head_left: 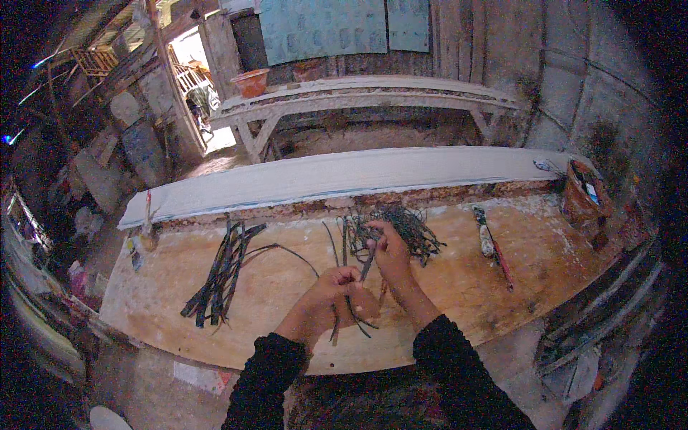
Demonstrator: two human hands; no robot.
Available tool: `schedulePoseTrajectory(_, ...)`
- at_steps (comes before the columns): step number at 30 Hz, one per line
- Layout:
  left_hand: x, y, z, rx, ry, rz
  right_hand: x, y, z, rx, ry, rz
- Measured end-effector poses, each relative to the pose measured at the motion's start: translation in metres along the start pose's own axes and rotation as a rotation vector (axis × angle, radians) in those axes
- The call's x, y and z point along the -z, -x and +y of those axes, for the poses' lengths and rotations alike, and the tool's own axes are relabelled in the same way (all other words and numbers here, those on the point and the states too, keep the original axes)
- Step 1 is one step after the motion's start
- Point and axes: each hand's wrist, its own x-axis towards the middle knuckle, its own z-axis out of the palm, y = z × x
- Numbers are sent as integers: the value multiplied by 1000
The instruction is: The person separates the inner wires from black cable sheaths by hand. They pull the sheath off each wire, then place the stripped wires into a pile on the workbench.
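Over the wooden board (pixel 437 304) both my hands are closed on one thin dark strip (pixel 368 264), which runs between them. My left hand (pixel 331 290) pinches its lower part, and my right hand (pixel 390 249) grips higher up, farther from me. Several loose dark strips (pixel 335 326) lie under and around my left hand. Just beyond my right hand sits a tangled heap of dark strips (pixel 412 231). To the left, long flat black strips (pixel 215 279) lie in a loose bunch, and one curves toward my left hand.
Right of the heap lies a red-handled tool (pixel 504 271). A basket (pixel 577 204) with small items stands at the right end. A brush-like tool (pixel 147 226) is at the left. Behind runs a long whitish raised ledge (pixel 344 175); farther back, a bench (pixel 387 89) bears an orange bowl (pixel 251 84).
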Motion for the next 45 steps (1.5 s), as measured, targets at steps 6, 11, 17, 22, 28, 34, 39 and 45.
schedulePoseTrajectory(6,-11,-1,9,-132,50,198,-3,-8,29,256,109,178)
schedulePoseTrajectory(11,-7,-7,30,-330,81,562,-4,-1,22,217,8,66)
schedulePoseTrajectory(17,0,-10,35,-420,61,737,-5,16,-11,54,-315,-561)
schedulePoseTrajectory(22,28,-21,26,-458,7,681,-11,25,-21,56,-519,-838)
schedulePoseTrajectory(28,0,-10,32,-359,14,592,-5,21,-16,49,-491,-721)
schedulePoseTrajectory(34,10,-11,22,-219,-2,386,-2,16,-17,-94,-430,-432)
schedulePoseTrajectory(39,-26,5,21,-123,41,198,-12,5,9,-15,-315,-62)
schedulePoseTrajectory(45,4,-9,-10,-58,-217,-28,-7,-3,12,155,30,151)
